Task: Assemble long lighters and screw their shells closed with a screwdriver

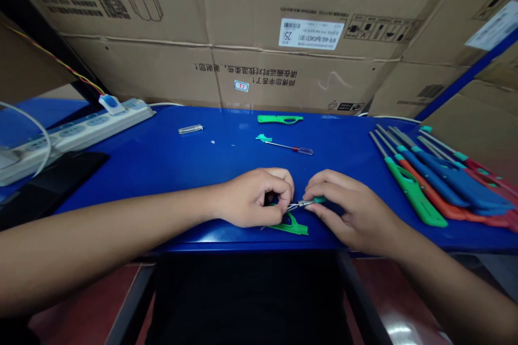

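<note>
Metal part [301,204] is near the table edge [226,240], just beside green shell [298,228], probably for easy reach: right hand [354,209] pinches its teal end [319,200]; left hand [254,197] curls tightly at other end, perhaps to steady it, but I cannot tell what it grips.

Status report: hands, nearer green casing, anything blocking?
Right hand pinching teal-tipped metal piece. Left hand closed at its other end. Nearer green casing partly covered by left hand. Screwdriver beyond, not blocking.
</note>
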`<state>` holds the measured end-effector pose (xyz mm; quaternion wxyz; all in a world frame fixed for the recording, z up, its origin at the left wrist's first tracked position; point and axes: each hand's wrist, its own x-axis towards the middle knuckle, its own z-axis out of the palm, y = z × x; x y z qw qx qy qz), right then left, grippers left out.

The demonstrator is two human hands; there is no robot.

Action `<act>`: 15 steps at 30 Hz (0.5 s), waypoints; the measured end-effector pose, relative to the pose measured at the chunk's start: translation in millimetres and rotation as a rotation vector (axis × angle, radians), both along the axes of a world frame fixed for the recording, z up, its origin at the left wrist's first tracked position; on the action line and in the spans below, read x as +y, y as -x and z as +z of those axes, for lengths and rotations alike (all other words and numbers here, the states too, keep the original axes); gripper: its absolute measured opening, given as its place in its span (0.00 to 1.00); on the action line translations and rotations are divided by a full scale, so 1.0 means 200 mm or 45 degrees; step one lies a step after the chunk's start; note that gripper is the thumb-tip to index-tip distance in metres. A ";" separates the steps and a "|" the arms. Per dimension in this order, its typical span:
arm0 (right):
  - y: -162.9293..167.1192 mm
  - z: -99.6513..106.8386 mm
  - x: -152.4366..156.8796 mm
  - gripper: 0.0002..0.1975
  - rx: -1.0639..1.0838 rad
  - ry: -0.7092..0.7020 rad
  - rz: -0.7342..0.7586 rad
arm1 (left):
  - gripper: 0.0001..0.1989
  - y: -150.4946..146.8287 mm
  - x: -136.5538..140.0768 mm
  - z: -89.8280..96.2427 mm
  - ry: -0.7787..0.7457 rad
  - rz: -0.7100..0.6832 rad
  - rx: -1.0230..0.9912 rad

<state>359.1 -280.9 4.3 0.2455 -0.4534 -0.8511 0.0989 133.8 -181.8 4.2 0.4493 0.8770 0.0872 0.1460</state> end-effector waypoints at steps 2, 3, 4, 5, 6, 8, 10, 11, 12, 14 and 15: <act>0.00 -0.01 0.00 0.06 0.016 0.004 -0.008 | 0.04 0.00 0.00 0.00 -0.003 -0.014 -0.006; 0.00 -0.01 0.01 0.06 0.027 -0.005 -0.016 | 0.04 0.00 0.00 0.00 -0.004 -0.021 -0.008; 0.00 -0.02 0.01 0.06 0.040 -0.018 -0.027 | 0.04 0.01 0.00 0.00 -0.007 -0.024 -0.013; -0.01 -0.02 0.01 0.07 0.053 -0.033 -0.035 | 0.04 0.01 0.00 0.00 -0.011 -0.022 -0.017; -0.01 -0.02 0.01 0.07 0.063 -0.043 -0.042 | 0.04 0.01 0.00 0.00 -0.013 -0.014 -0.016; -0.02 -0.03 0.01 0.07 0.072 -0.058 -0.046 | 0.04 0.01 -0.01 0.00 -0.015 0.003 -0.004; -0.02 -0.03 0.00 0.08 0.064 -0.070 -0.042 | 0.04 0.01 0.00 -0.01 -0.024 -0.003 -0.005; -0.02 -0.03 0.00 0.08 0.055 -0.080 -0.033 | 0.04 0.00 0.00 -0.01 -0.030 -0.013 -0.009; -0.02 -0.03 0.00 0.08 0.040 -0.095 -0.023 | 0.04 0.00 0.00 -0.01 -0.038 -0.026 -0.015; -0.02 -0.02 0.00 0.08 -0.008 -0.145 -0.009 | 0.04 0.00 0.00 -0.02 -0.058 -0.054 -0.027; -0.02 -0.01 0.00 0.07 -0.042 -0.177 -0.002 | 0.04 0.00 0.00 -0.02 -0.068 -0.069 -0.030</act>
